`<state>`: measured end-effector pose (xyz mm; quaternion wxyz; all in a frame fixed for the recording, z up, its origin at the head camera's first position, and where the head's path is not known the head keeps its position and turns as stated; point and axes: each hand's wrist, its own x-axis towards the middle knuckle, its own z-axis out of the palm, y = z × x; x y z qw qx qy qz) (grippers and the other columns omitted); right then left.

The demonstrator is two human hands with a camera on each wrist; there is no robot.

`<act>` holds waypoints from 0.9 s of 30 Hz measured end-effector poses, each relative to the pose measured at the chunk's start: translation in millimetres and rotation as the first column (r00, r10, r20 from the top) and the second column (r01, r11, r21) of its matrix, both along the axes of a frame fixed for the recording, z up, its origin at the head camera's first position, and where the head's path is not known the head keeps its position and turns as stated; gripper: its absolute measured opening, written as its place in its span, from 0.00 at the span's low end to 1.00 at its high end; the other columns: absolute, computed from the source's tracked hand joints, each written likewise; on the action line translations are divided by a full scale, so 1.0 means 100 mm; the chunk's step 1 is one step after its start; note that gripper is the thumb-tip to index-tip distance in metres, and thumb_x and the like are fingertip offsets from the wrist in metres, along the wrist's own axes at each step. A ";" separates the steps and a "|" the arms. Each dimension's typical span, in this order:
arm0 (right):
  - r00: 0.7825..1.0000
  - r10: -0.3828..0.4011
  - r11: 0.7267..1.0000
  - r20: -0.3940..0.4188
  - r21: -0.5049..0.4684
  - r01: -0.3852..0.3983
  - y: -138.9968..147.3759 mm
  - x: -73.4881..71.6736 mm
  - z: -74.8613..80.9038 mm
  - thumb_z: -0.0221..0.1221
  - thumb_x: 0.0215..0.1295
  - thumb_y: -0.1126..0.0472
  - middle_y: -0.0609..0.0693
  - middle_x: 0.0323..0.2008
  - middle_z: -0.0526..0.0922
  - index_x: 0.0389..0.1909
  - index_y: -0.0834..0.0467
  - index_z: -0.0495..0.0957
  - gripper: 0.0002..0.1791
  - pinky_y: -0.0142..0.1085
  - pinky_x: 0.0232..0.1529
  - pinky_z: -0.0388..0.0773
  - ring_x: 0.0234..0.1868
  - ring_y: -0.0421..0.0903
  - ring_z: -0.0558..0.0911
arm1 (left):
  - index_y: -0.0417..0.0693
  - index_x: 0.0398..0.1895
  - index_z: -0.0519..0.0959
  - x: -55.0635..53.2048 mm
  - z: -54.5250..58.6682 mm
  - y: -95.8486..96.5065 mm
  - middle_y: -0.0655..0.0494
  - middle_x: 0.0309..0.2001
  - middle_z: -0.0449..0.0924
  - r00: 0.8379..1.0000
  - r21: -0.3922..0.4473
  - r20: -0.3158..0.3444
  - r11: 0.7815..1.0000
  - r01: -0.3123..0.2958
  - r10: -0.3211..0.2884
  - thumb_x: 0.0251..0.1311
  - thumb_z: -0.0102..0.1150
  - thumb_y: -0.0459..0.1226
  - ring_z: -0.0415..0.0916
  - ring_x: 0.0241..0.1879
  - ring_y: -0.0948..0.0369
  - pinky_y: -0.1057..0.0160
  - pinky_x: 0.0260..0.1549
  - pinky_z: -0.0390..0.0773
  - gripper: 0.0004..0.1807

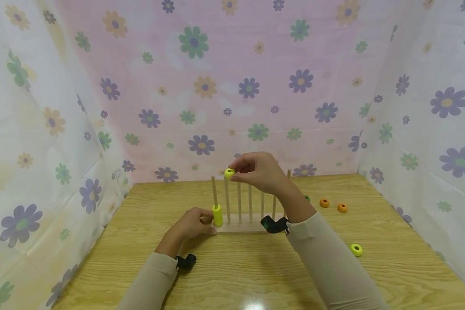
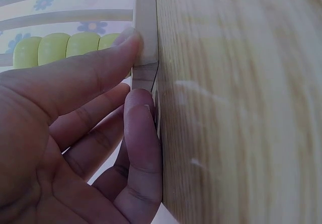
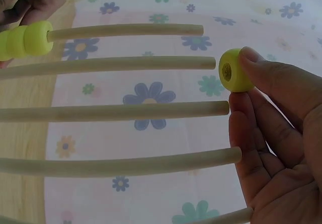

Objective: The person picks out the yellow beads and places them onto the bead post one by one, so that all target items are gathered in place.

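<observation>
A wooden rack with upright pegs on a long base (image 1: 238, 229) stands in the middle of the table. Several yellow beads (image 1: 217, 216) are stacked on its leftmost peg. My left hand (image 1: 190, 224) grips the base's left end, thumb and fingertips on the wood (image 2: 146, 27) in the left wrist view. Up at the peg tops, my right hand (image 1: 260, 173) pinches one yellow bead (image 1: 229, 174) between thumb and fingers. In the right wrist view this bead (image 3: 235, 77) has its hole turned toward the tip of the second peg (image 3: 151, 63), a small gap apart.
Right of the rack lie two orange beads, one nearer the rack (image 1: 324, 203) and one farther right (image 1: 342, 208). A green bead (image 1: 307, 198) shows partly behind the right arm. Closer to me is a loose yellow bead (image 1: 356, 249). Flowered cloth (image 1: 232, 107) encloses the table's back and sides.
</observation>
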<state>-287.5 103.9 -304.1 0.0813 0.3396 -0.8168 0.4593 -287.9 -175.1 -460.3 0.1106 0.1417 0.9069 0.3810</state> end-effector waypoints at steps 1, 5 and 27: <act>1.000 -0.002 1.000 0.004 0.000 0.002 -0.01 0.00 0.00 0.73 0.64 0.57 0.42 0.38 0.88 0.45 0.48 0.88 0.09 0.37 0.39 0.87 0.37 0.42 0.88 | 0.57 0.62 0.84 0.00 0.00 0.00 0.51 0.66 0.80 1.000 0.000 -0.001 1.000 0.001 -0.001 0.57 0.78 0.40 0.73 0.69 0.41 0.40 0.64 0.75 0.27; 1.000 0.000 1.000 0.009 -0.014 0.000 -0.07 0.01 0.01 0.73 0.64 0.58 0.43 0.38 0.88 0.45 0.49 0.88 0.09 0.37 0.40 0.87 0.38 0.42 0.88 | 0.57 0.62 0.85 -0.01 -0.01 -0.01 0.51 0.65 0.80 1.000 0.005 0.000 1.000 0.006 -0.006 0.57 0.78 0.40 0.72 0.69 0.41 0.39 0.65 0.74 0.27; 1.000 -0.011 0.998 0.017 -0.059 0.012 -0.34 0.00 0.00 0.72 0.65 0.58 0.42 0.39 0.89 0.45 0.50 0.88 0.08 0.35 0.41 0.87 0.39 0.42 0.89 | 0.57 0.62 0.85 0.00 0.02 -0.01 0.51 0.66 0.80 1.000 0.022 0.028 1.000 -0.013 0.012 0.56 0.78 0.41 0.70 0.71 0.42 0.37 0.66 0.73 0.28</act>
